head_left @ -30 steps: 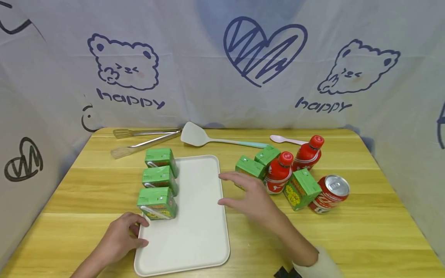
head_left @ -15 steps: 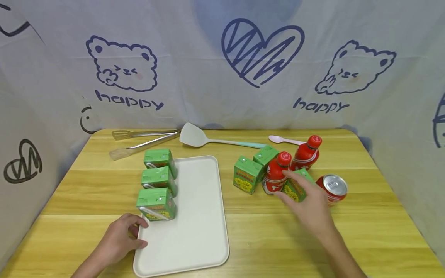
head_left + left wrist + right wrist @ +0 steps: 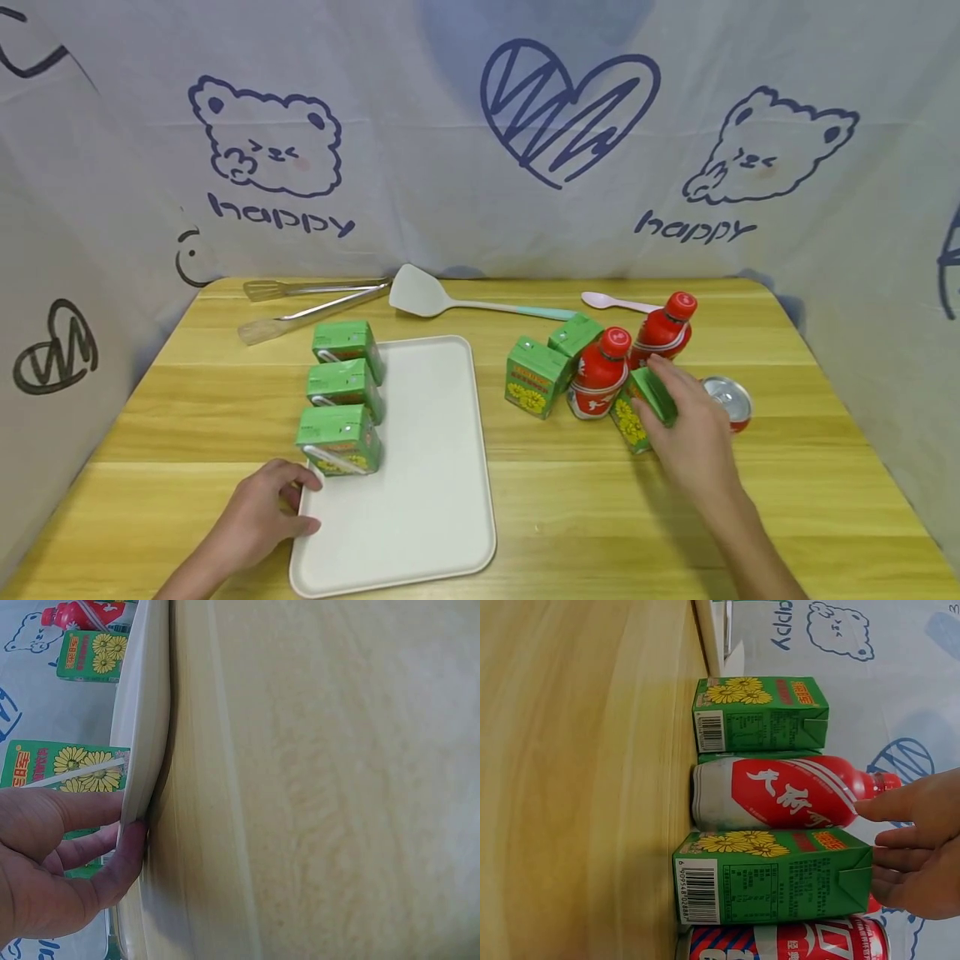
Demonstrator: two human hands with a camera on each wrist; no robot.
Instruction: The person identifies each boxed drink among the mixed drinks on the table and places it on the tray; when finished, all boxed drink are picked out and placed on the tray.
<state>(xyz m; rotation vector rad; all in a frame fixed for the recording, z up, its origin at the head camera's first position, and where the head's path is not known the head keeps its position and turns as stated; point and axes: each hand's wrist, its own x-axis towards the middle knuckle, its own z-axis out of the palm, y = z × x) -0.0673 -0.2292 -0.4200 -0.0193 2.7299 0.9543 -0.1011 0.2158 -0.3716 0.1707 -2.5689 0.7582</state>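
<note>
My left hand (image 3: 255, 512) pinches the left rim of a white tray (image 3: 427, 517); the left wrist view shows digits on both sides of the rim (image 3: 146, 712). Three green drink cartons (image 3: 341, 429) stand in a row along the tray's left side. My right hand (image 3: 693, 442) hovers at the top of another green carton (image 3: 628, 421), thumb and fingers spread and partly hiding it. In the right wrist view, its fingers are relaxed just beyond the top of that carton (image 3: 780, 881). A red bottle (image 3: 597, 379) stands right beside this carton.
Two more green cartons (image 3: 534, 375) stand left of the bottle. A second red bottle (image 3: 663, 329) is behind, and a red can (image 3: 729, 400) is partly hidden by my right hand. Tongs (image 3: 315, 321), a spatula (image 3: 420, 292) and a pink spoon (image 3: 615, 302) lie along the back.
My right hand has moved right, from beside the tray's right edge, past the front red bottle, to the carton near the can. The left hand stays at the tray rim.
</note>
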